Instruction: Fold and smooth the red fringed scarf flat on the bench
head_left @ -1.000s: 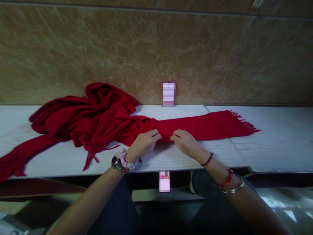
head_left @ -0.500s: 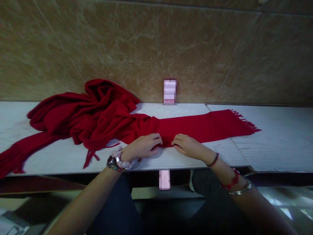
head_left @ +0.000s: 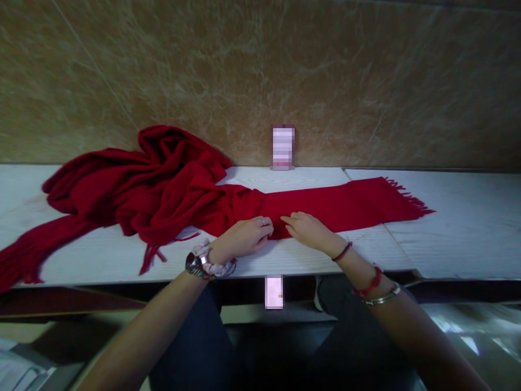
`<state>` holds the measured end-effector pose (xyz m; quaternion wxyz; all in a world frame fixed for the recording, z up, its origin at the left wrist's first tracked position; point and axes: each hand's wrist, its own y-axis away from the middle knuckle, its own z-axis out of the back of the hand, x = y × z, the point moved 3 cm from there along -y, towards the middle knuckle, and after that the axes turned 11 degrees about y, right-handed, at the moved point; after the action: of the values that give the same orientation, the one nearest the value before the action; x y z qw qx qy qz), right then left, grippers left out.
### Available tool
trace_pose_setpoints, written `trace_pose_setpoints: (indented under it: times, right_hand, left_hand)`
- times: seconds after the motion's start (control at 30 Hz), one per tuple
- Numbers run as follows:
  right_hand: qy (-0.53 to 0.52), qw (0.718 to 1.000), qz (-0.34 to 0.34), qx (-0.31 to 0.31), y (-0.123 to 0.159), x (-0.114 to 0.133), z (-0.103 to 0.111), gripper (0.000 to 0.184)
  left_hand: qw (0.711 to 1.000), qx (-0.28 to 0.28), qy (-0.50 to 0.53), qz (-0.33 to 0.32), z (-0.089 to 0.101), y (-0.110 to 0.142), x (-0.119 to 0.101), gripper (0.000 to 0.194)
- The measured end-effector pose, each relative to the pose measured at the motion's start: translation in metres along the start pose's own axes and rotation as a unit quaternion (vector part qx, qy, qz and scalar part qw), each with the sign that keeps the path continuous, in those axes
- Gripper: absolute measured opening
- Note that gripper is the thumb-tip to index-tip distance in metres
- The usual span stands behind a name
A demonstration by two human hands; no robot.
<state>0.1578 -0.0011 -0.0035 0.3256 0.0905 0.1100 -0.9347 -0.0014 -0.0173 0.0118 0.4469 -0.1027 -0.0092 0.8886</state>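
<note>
A long red scarf [head_left: 337, 208] lies along a white wood-grain surface. Its right part is spread flat and narrow, ending in a fringe, while the left part is heaped in loose folds with more fringe hanging off it. My left hand [head_left: 244, 237] is closed at the scarf's near edge, fingers curled on the cloth and the thumb hidden in part. Just right of it, my right hand [head_left: 309, 232] rests on the flat cloth with the index finger stretched out and the other fingers partly bent.
Behind the white surface [head_left: 464, 228] rises a brown marbled wall [head_left: 252, 76]. A pixelated pale rectangle [head_left: 282, 147] shows against that wall, and another pixelated patch [head_left: 274, 292] below the front edge. My legs are under the surface. Grey-white items [head_left: 24, 366] are at bottom left.
My right hand has moved slightly up and left onto the cloth, its index finger now extended. My left hand has shifted slightly right along the near edge. The view has tilted a little.
</note>
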Motion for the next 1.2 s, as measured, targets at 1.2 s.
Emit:
trace_pose_setpoints:
  times: [1.2]
  right_hand:
    - [-0.064,0.996,-0.016,0.054,-0.018,-0.005,0.001,0.039]
  left_hand:
    - [0.997,-0.011,-0.044,0.057,-0.009,-0.004,0.015,0.028]
